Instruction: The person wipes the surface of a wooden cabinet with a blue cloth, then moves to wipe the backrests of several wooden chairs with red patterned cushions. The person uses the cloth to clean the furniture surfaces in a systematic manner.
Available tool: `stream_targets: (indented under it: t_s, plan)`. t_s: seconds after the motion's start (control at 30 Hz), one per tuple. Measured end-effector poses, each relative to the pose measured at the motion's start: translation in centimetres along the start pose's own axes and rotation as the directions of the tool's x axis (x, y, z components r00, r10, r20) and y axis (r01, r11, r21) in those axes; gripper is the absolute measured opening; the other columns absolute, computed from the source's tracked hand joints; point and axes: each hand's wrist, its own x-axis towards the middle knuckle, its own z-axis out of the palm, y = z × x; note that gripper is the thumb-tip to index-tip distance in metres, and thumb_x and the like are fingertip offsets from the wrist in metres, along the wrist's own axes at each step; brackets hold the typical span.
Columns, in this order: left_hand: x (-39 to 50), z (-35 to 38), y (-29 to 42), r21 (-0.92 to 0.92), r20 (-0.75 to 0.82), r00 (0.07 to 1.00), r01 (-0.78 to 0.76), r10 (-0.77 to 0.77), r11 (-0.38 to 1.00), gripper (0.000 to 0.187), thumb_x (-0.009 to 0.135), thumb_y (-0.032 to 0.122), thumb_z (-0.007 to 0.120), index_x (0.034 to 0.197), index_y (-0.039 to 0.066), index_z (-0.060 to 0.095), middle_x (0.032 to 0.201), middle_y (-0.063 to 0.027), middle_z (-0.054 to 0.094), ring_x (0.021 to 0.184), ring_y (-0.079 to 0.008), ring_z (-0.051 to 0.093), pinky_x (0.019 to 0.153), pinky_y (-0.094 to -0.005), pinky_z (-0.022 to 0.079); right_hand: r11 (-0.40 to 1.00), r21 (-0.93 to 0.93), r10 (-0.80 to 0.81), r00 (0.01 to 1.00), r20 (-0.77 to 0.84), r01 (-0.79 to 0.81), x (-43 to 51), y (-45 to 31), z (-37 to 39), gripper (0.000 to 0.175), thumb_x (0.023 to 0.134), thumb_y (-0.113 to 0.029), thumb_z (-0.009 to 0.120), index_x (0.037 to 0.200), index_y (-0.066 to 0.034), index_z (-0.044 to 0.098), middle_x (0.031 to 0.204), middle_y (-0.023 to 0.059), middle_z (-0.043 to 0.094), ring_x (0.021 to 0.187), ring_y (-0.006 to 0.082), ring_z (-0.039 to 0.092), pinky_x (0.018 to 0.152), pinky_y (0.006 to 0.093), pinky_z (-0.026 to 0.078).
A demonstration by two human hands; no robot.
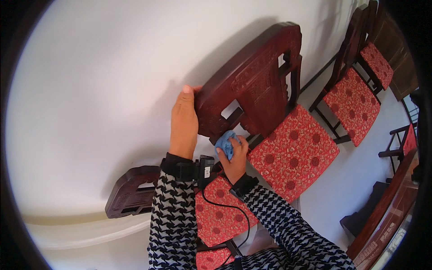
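In front of me a dark red carved wooden chair back (251, 84) leans close to the white wall. My left hand (185, 121) rests against its upper corner, the fingers partly hidden behind the wood. Bunched in my right hand (235, 157) is a blue cloth (225, 143), pressed at the chair back's lower side post. A red patterned seat cushion (293, 152) covers this chair's seat, just right of my right hand. Both wrists wear black straps, and a small black device (205, 170) with a cable sits at the left one.
A second chair's carved back (133, 190) and red cushion (224, 209) stand below my hands. More cushioned chairs (352, 101) line the wall (101, 84) at the upper right. A wooden table edge (381, 202) runs along the lower right. The black cable (248, 216) hangs past my forearms.
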Motion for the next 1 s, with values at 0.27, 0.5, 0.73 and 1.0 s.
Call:
stream_targets:
  t_s: [0.27, 0.5, 0.73, 1.0]
  plan:
    - [0.1, -0.1, -0.9, 0.071, -0.095, 0.992, -0.079, 0.085, 0.994, 0.063, 0.107, 0.051, 0.040, 0.117, -0.006, 0.065, 0.106, -0.0102, 0.064, 0.097, -0.0164, 0.055, 0.092, -0.0294, 0.044, 0.976, -0.209, -0.033, 0.989, 0.142, 0.062, -4.4, 9.5, -1.0, 0.057, 0.079, -0.013, 0.082, 0.128, -0.0099, 0.051, 0.134, 0.0210, 0.043, 0.118, 0.0432, 0.043, 0.096, 0.0525, 0.042]
    - [-0.4, 0.4, -1.1, 0.031, -0.168, 0.974, -0.151, 0.154, 0.988, 0.060, 0.107, 0.048, 0.040, 0.119, -0.007, 0.062, 0.109, -0.0112, 0.066, 0.099, -0.0171, 0.059, 0.092, -0.0296, 0.046, 0.975, -0.211, 0.106, 0.984, 0.145, -0.074, -8.3, 16.8, -1.4, 0.060, 0.082, -0.016, 0.082, 0.130, -0.0082, 0.046, 0.135, 0.0224, 0.040, 0.121, 0.0435, 0.043, 0.096, 0.0506, 0.044]
    - [-1.2, 0.6, -1.0, 0.192, -0.156, 0.961, -0.198, 0.229, 0.961, 0.056, 0.110, 0.041, 0.034, 0.123, -0.007, 0.059, 0.112, -0.0115, 0.066, 0.102, -0.0170, 0.061, 0.095, -0.0306, 0.047, 0.903, -0.306, 0.369, 0.910, 0.188, -0.303, -9.8, 22.3, -2.3, 0.063, 0.086, -0.018, 0.077, 0.134, 0.0022, 0.043, 0.128, 0.0233, 0.045, 0.116, 0.0403, 0.047, 0.100, 0.0475, 0.041]
    - [-0.9, 0.4, -1.1, 0.105, -0.181, 0.981, -0.047, 0.066, 0.993, 0.059, 0.106, 0.049, 0.043, 0.122, -0.005, 0.063, 0.112, -0.0112, 0.065, 0.102, -0.0180, 0.060, 0.096, -0.0320, 0.045, 0.864, -0.110, 0.503, 0.832, 0.235, -0.491, -5.7, 17.7, -3.3, 0.060, 0.084, -0.023, 0.077, 0.130, 0.0046, 0.049, 0.119, 0.0259, 0.055, 0.111, 0.0409, 0.055, 0.095, 0.0506, 0.044]
